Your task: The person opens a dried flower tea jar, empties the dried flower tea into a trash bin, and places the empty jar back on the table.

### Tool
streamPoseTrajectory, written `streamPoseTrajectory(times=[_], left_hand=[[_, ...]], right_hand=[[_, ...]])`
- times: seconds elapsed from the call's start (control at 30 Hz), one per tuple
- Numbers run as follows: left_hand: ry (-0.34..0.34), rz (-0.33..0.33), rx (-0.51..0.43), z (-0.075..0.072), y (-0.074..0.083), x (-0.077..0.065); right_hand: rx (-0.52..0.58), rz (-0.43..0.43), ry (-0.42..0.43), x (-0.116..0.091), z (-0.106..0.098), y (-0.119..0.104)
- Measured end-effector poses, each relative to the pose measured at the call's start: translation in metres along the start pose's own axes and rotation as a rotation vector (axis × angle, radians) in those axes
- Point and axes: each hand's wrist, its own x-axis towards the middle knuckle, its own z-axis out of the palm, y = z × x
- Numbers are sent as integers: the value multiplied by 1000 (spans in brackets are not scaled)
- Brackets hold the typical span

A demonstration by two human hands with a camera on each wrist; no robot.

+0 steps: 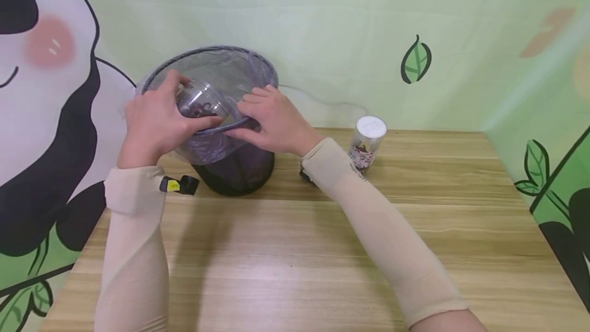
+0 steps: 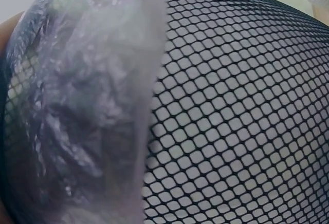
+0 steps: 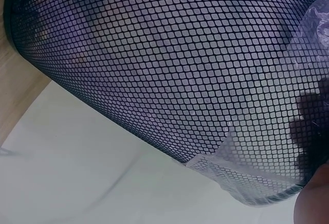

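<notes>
Clear container: a see-through, rounded plastic container (image 1: pixel 200 97) sits within the bin's mouth, on its near-left side; dark shapes show through its wall, though whether they are contents or something behind is unclear.
Left hand: the left hand (image 1: pixel 156 119) curls around the clear container, thumb on the near side, fingers over the far side.
Right hand: the right hand (image 1: pixel 272 119) pinches the rim, fingers bent inward over it, thumb on the outer side.
Bin: a round black wire-mesh bin (image 1: pixel 239 173) stands on the light wood-grain tabletop (image 1: pixel 359 275); whether it leans is hard to tell.
Bag lining: a thin translucent purple plastic bag (image 1: pixel 209 148) folds down outside the rim.
Steadying the rim: best to pinch mesh edge and film together, so that neither slips under the left hand's weight.
Handling the container: a light, even squeeze suits it, as thin plastic could dent; its edge should stay off the film, which might snag.
White-lidded clear cylindrical jar (image 1: pixel 364 147): upright, well apart from the bin.
</notes>
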Motion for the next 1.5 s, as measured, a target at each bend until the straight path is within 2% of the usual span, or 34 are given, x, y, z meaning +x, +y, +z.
streamPoseTrajectory(times=[0.43,1.5], left_hand=[[0,31,9,-3,-2,1],[6,18,-22,-7,-2,0]], right_hand=[[3,-2,10,3,0,-1],[1,-14,10,7,2,0]])
